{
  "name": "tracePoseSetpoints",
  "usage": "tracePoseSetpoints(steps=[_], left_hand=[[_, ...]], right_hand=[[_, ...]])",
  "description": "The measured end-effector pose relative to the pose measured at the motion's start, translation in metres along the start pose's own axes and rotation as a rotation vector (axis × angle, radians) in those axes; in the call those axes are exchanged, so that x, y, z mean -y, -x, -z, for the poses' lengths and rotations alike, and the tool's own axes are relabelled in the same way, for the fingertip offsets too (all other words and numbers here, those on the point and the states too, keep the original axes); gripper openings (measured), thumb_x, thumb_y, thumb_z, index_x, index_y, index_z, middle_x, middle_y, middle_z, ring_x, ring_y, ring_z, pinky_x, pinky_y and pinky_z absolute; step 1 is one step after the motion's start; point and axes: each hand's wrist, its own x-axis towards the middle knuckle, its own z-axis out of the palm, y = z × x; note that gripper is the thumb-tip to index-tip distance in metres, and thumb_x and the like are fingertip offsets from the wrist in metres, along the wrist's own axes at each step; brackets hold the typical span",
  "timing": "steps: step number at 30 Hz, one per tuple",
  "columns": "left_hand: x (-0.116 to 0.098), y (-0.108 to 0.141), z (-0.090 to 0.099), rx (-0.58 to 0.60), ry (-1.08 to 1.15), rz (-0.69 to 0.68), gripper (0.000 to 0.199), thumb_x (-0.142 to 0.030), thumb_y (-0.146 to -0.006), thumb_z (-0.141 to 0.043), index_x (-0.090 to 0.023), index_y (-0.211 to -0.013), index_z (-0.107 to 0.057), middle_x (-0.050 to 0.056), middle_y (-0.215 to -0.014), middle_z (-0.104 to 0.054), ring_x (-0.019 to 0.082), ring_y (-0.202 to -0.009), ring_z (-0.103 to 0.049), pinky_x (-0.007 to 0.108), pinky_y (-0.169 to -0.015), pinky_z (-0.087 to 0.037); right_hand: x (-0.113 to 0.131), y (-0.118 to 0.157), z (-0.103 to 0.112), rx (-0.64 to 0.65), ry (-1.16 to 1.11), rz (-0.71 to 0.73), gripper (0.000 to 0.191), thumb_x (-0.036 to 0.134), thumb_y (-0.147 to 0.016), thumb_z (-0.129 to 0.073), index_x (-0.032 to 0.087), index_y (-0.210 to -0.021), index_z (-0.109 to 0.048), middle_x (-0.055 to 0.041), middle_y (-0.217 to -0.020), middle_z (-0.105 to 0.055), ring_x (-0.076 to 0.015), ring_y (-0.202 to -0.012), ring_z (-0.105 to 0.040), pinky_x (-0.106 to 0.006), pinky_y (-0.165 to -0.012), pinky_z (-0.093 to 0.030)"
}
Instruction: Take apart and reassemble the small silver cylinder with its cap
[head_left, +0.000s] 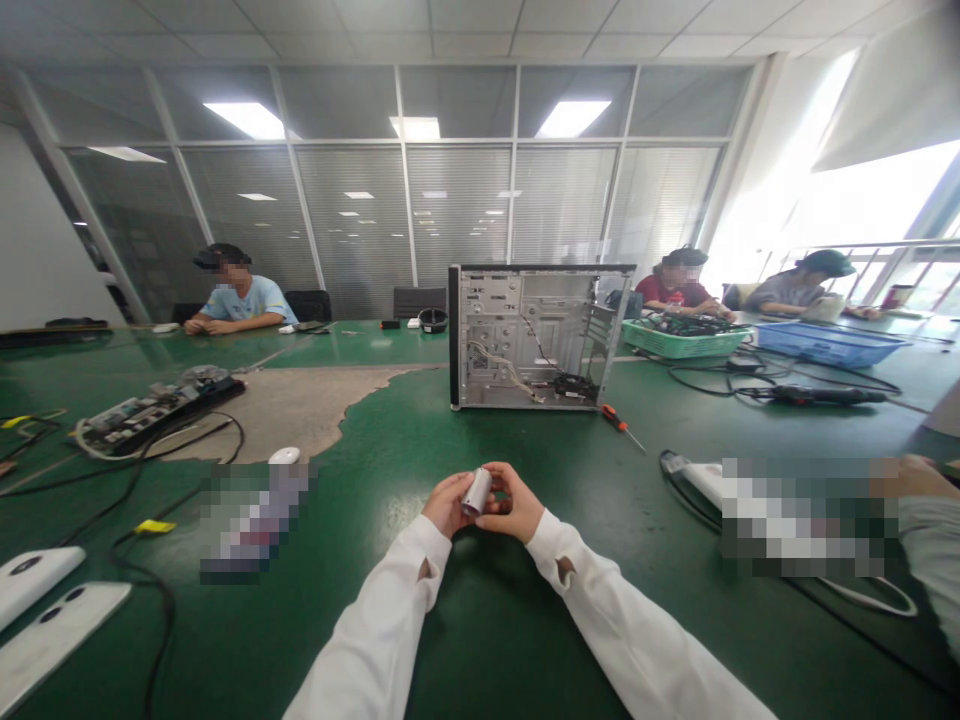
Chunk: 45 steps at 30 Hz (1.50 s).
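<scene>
A small silver metal cylinder [477,492] is held in front of me, a little above the green table. My left hand [447,503] has its fingers wrapped around the left side of it. From the other side my right hand [514,505] grips it between thumb and fingers. The cylinder leans slightly, and my fingers hide part of its sides. Beyond my hands stands an open computer case [525,335], with cables and a black part inside. A screwdriver [622,425] with an orange and black handle lies by its lower right corner.
Left on the table [390,600] are a power strip [161,410], black cables, a blurred bottle-like object [262,520] and two white phones [60,640]. Right are a green basket [686,343], a blue basket [832,343] and another person's arm [930,540]. Several people sit around.
</scene>
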Motion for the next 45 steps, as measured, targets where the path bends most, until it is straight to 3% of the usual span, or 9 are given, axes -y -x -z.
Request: tracePoseSetpoints(steps=[9,15,20,30,35,38,45], left_hand=[[0.005,-0.003,-0.004,0.057,-0.143,-0.074,0.037,-0.034,-0.058,-0.063,-0.016,-0.084,-0.042,0.002,-0.063,-0.061,0.019,-0.058,-0.06,0.033,-0.057,-0.045],[0.007,-0.001,-0.007,-0.006,-0.452,-0.319,0.037,-0.027,-0.052,-0.068,-0.015,-0.08,-0.048,0.001,-0.073,-0.059,0.014,-0.07,-0.057,0.027,-0.068,-0.043],[0.007,-0.001,-0.006,-0.06,-0.656,-0.435,0.027,-0.025,-0.056,-0.065,-0.014,-0.077,-0.051,0.001,-0.071,-0.057,0.013,-0.069,-0.054,0.025,-0.067,-0.042],[0.004,0.004,-0.008,-0.152,-0.768,-0.506,0.026,-0.026,-0.057,-0.063,-0.017,-0.08,-0.055,0.003,-0.078,-0.058,0.016,-0.075,-0.053,0.024,-0.062,-0.042],[-0.003,0.01,-0.011,-0.19,-0.814,-0.58,0.028,-0.02,-0.051,-0.067,-0.02,-0.077,-0.06,0.003,-0.082,-0.058,0.018,-0.079,-0.052,0.027,-0.066,-0.041],[-0.006,0.012,-0.013,-0.189,-0.847,-0.624,0.028,-0.017,-0.05,-0.067,-0.021,-0.078,-0.061,0.003,-0.084,-0.058,0.019,-0.081,-0.052,0.027,-0.067,-0.041],[-0.01,0.014,-0.013,-0.196,-0.919,-0.754,0.031,-0.018,-0.054,-0.065,-0.022,-0.084,-0.061,0.005,-0.092,-0.057,0.02,-0.087,-0.051,0.03,-0.072,-0.041]], right_hand=[[0.011,0.005,-0.001,-0.051,0.343,0.201,0.063,0.008,-0.048,-0.056,0.021,-0.104,-0.031,-0.0051,-0.098,-0.044,-0.0166,-0.087,-0.048,-0.028,-0.066,-0.046],[0.013,0.006,0.002,-0.062,0.628,0.391,0.064,0.007,-0.049,-0.048,0.017,-0.109,-0.032,-0.0092,-0.106,-0.042,-0.0209,-0.098,-0.043,-0.034,-0.082,-0.039],[0.011,0.005,0.005,-0.043,0.75,0.42,0.061,0.009,-0.052,-0.048,0.016,-0.111,-0.033,-0.011,-0.11,-0.041,-0.0222,-0.102,-0.04,-0.035,-0.083,-0.038],[0.015,0.006,0.006,-0.077,0.815,0.409,0.057,0.007,-0.055,-0.048,0.017,-0.11,-0.035,-0.0108,-0.111,-0.04,-0.0222,-0.103,-0.039,-0.036,-0.083,-0.037],[0.019,0.006,0.008,-0.087,0.746,0.366,0.051,0.012,-0.06,-0.053,0.021,-0.108,-0.038,-0.0095,-0.111,-0.038,-0.0216,-0.103,-0.04,-0.036,-0.084,-0.037],[0.019,0.006,0.008,-0.086,0.669,0.374,0.059,0.015,-0.057,-0.057,0.02,-0.112,-0.034,-0.0099,-0.111,-0.037,-0.0225,-0.102,-0.04,-0.037,-0.083,-0.038],[0.014,0.005,0.004,-0.161,0.515,0.366,0.065,0.007,-0.055,-0.05,0.02,-0.115,-0.028,-0.0097,-0.107,-0.039,-0.0177,-0.086,-0.047,-0.031,-0.067,-0.045]])
